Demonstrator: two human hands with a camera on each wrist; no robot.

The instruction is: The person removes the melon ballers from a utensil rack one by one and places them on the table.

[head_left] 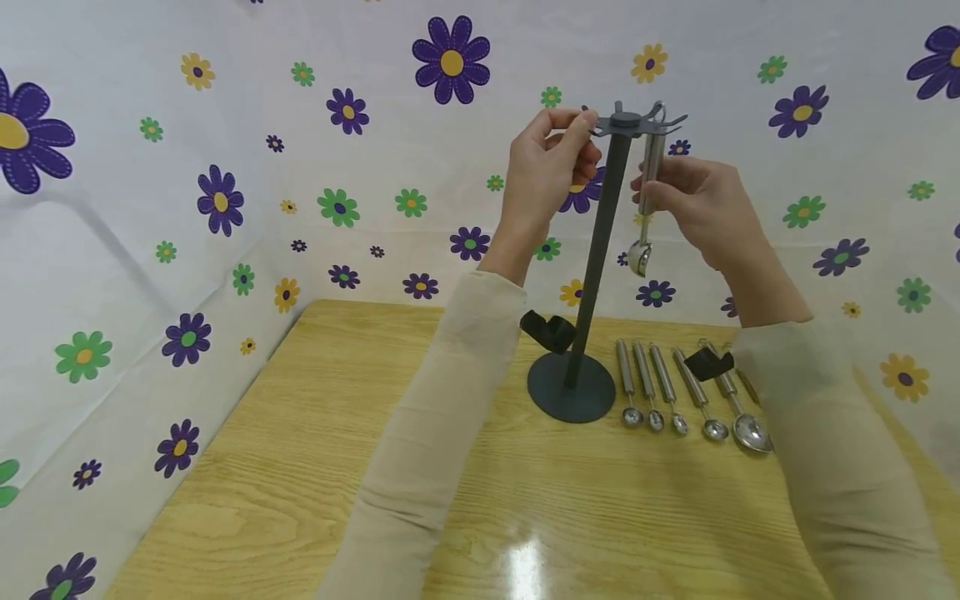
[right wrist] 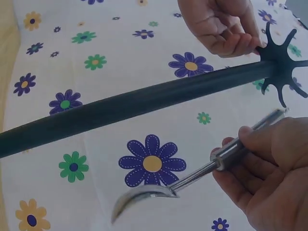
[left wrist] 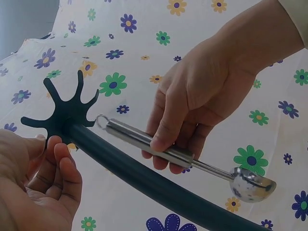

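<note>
A dark stand [head_left: 602, 250] rises from a round base and carries a ring of curved hooks [left wrist: 62, 108] at its top. My left hand [head_left: 546, 162] pinches one of those hooks between thumb and fingers. Opposite it, my right hand [head_left: 701, 200] grips the handle of a steel spoon [left wrist: 144, 140] with a deep round bowl [left wrist: 252, 185], which hangs lowest in the head view. The spoon's end ring [left wrist: 102, 121] is right beside a hook tip; whether they touch I cannot tell.
Several similar steel spoons [head_left: 663, 375] of varied sizes lie in a row on the wooden table [head_left: 360, 400], right of the stand's base [head_left: 551, 400]. My right sleeve [head_left: 832, 425] partly covers that row. A flower-patterned sheet [head_left: 247, 150] hangs behind and at the sides.
</note>
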